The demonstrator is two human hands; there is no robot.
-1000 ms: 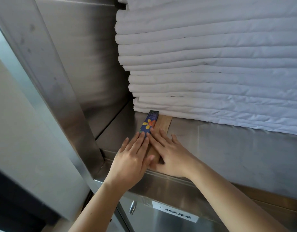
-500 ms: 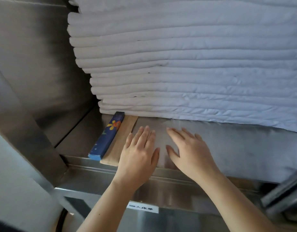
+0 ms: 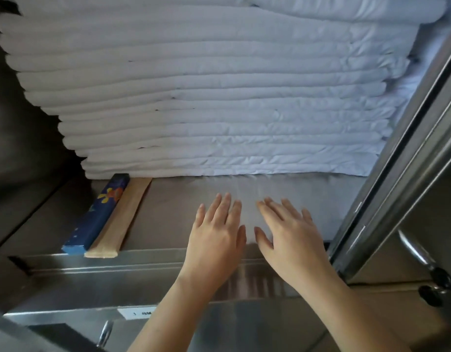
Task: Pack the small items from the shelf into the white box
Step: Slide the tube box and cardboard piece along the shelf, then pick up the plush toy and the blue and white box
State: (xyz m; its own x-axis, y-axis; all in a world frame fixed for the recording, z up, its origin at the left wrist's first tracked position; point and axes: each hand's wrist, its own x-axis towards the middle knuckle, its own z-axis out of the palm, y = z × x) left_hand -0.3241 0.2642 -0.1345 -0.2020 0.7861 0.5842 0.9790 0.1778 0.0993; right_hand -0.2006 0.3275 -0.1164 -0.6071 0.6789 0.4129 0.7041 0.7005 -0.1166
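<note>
A long blue box with a flower print [image 3: 97, 215] lies on the steel shelf [image 3: 168, 214] at the left, its far end tucked under the linen. A tan wooden strip [image 3: 122, 219] lies right beside it, touching. My left hand [image 3: 216, 232] and my right hand [image 3: 288, 232] rest flat over the shelf's front edge, palms down, fingers spread, holding nothing. Both hands are well to the right of the two items. No white box is in view.
A tall stack of folded white sheets [image 3: 219, 97] fills the back of the shelf. A steel door frame [image 3: 402, 158] slants up at the right, with a handle [image 3: 417, 252] below it. A label [image 3: 138, 313] sits on the shelf front.
Both hands left the blue box and wooden strip and slid right along the shelf. The view swung right with them, bringing the door frame into sight.
</note>
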